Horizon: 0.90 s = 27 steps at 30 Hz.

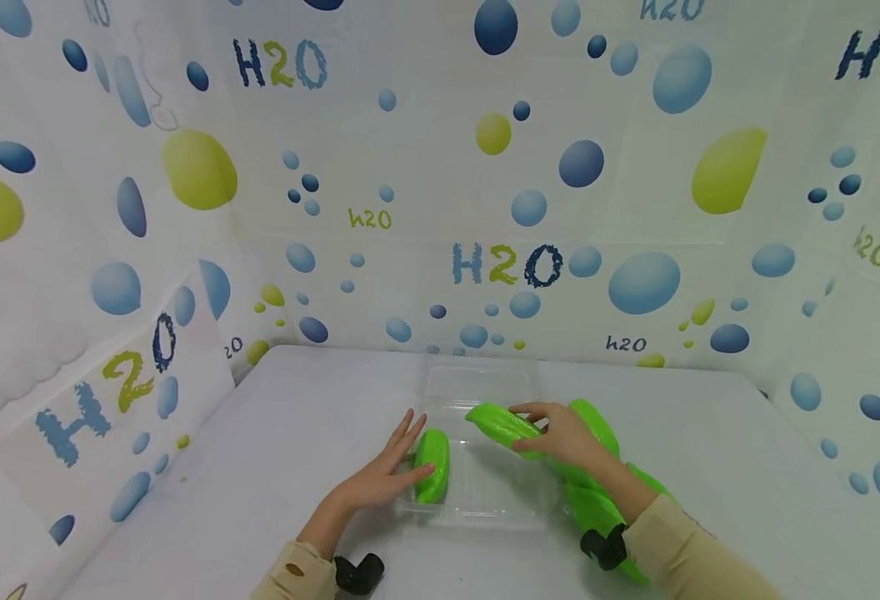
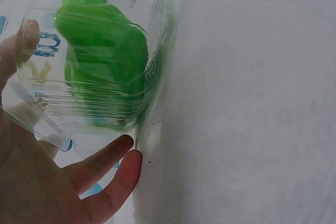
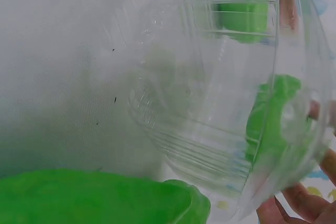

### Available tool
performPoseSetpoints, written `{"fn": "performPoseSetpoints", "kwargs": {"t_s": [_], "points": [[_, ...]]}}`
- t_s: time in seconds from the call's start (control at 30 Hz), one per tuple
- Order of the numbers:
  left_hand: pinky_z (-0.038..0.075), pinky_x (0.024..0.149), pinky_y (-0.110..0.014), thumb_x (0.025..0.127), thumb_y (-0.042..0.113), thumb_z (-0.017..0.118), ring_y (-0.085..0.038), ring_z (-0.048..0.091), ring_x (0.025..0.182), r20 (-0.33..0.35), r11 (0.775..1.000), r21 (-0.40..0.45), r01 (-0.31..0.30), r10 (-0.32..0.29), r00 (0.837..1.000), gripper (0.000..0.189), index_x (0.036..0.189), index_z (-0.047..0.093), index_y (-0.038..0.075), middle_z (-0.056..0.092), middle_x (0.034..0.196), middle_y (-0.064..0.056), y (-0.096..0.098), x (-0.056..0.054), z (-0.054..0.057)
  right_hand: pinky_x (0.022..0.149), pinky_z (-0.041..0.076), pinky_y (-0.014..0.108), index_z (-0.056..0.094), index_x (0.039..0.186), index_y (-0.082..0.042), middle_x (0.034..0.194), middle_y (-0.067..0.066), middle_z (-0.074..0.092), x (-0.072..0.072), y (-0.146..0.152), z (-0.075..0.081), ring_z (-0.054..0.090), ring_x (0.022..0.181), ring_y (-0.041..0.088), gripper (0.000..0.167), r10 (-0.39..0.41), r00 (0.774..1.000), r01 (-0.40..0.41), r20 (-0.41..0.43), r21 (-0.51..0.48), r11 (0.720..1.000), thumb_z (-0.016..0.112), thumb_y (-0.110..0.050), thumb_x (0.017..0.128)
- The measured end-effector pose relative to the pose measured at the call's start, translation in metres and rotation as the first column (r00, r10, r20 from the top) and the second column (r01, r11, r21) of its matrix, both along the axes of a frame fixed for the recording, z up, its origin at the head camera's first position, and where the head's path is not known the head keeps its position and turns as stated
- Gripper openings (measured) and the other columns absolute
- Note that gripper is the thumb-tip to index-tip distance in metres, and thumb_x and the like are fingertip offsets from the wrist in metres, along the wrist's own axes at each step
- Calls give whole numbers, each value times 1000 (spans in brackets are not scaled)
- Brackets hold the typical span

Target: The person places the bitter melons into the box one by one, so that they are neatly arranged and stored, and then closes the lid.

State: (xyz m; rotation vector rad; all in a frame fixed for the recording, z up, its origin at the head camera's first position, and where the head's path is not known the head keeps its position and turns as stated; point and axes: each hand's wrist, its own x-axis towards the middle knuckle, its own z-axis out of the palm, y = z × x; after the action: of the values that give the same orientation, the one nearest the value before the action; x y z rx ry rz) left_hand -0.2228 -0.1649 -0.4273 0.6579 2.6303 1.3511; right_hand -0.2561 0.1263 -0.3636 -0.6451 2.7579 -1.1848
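Observation:
A clear plastic clamshell container (image 1: 482, 510) lies on the table with its lid folded back. Along its left side stands my left hand (image 1: 380, 479), fingers straight outside the wall, thumb over a glossy bright green elongated piece (image 1: 431, 475) inside. Seen through the clear wall in the left wrist view, that green piece (image 2: 107, 51) lies lengthwise. Above the middle of the container, my right hand (image 1: 563, 433) pinches a second green elongated piece (image 1: 502, 425), tilted, between thumb and fingers. Part of the right hand (image 3: 307, 203) shows beyond the container wall in the right wrist view.
Several more green pieces (image 1: 593, 508) lie heaped right of the container, partly under the right forearm. The white table (image 1: 320, 392) ends at a back wall hung with a patterned curtain (image 1: 440, 167). Each wrist carries a black camera (image 1: 359, 575).

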Motion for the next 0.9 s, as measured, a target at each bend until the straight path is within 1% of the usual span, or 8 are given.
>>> {"fn": "performPoseSetpoints", "kwargs": {"t_s": [0.1, 0.23, 0.27, 0.37, 0.67, 0.9], "points": [[21, 99, -62, 91, 39, 53, -41, 11, 135, 0, 1000, -7, 0, 0, 1000, 77, 149, 6, 18, -10, 152, -12, 0, 0, 0, 67, 50, 32, 60, 120, -8, 116, 16, 57, 0, -2, -1, 59, 92, 29, 51, -20, 1000, 20, 15, 9, 1000, 78, -16, 73], [19, 99, -63, 91, 39, 54, -39, 6, 136, -2, 1000, -12, -11, 11, 1000, 77, 149, 7, 17, -10, 152, -12, 1, 1, 3, 66, 51, 32, 61, 120, -11, 113, 13, 59, -2, -6, -2, 60, 88, 26, 51, -42, 999, 42, 20, 31, 999, 79, -18, 72], [19, 99, -63, 91, 38, 54, -40, 7, 136, -1, 1000, -11, -10, 10, 1000, 77, 149, 7, 17, -10, 152, -12, 1, 1, 4, 66, 51, 32, 62, 119, -11, 112, 13, 60, -2, -7, -2, 60, 88, 25, 51, -43, 999, 42, 20, 37, 998, 79, -19, 72], [20, 99, -62, 92, 36, 54, -39, 8, 136, 4, 1000, -11, -1, 1, 1000, 76, 149, 7, 18, -10, 152, -12, 0, 0, 5, 65, 51, 32, 62, 118, -11, 110, 12, 61, -2, -10, -4, 60, 86, 24, 51, -43, 999, 42, 21, 47, 998, 79, -19, 71], [19, 100, -63, 92, 25, 54, -36, -2, 137, 6, 1000, 5, 6, -6, 1000, 74, 148, 7, 13, -11, 152, -11, 2, 1, 5, 65, 50, 31, 64, 116, -14, 109, 10, 62, -1, -18, -15, 60, 87, 23, 50, -55, 998, 55, 2, 98, 994, 80, -19, 70], [16, 101, -63, 92, 34, 54, -33, -3, 138, 8, 999, -37, -25, 26, 1000, 74, 148, 8, 20, -9, 153, -9, 2, 2, 3, 72, 50, 35, 64, 115, -13, 111, 10, 62, 0, -21, -19, 59, 97, 28, 48, -50, 999, 52, -21, 123, 991, 80, -17, 70]]}}
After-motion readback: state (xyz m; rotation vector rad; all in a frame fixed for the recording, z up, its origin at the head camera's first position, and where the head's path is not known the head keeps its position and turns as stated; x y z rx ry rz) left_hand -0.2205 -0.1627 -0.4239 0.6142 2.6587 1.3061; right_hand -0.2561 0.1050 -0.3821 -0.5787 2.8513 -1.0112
